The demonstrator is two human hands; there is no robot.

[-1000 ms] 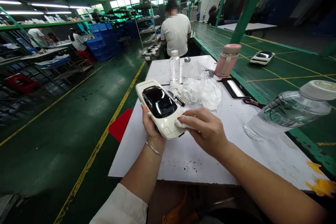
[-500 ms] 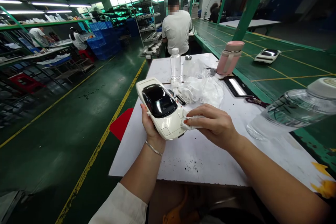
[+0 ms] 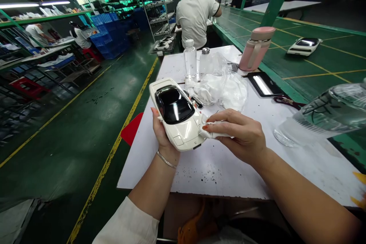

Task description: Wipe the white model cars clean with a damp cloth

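Note:
A white model car (image 3: 185,131) with a glossy black roof and windows is held above the table, its front end tilted toward me. My left hand (image 3: 164,135) grips it from beneath and along its left side; most of those fingers are hidden under the body. A white cloth (image 3: 213,131) is pinched between the thumb and fingers of my right hand (image 3: 243,133). The cloth touches the car's front corner on the right. Behind the car lie crumpled white cloths and clear plastic (image 3: 220,89), with a small dark object (image 3: 197,101) beside them.
On the white table (image 3: 148,164) stand a clear bottle (image 3: 190,61), a glass jar (image 3: 205,63), a pink flask (image 3: 256,49) and a large water bottle (image 3: 320,116). A black phone (image 3: 264,84) lies at the right. Another model car (image 3: 304,47) sits on the green surface. A person (image 3: 194,19) sits ahead.
My view has shifted slightly, so the background sits higher. My right hand still presses the cloth to the car's front corner. The person ahead has moved an arm out to the right.

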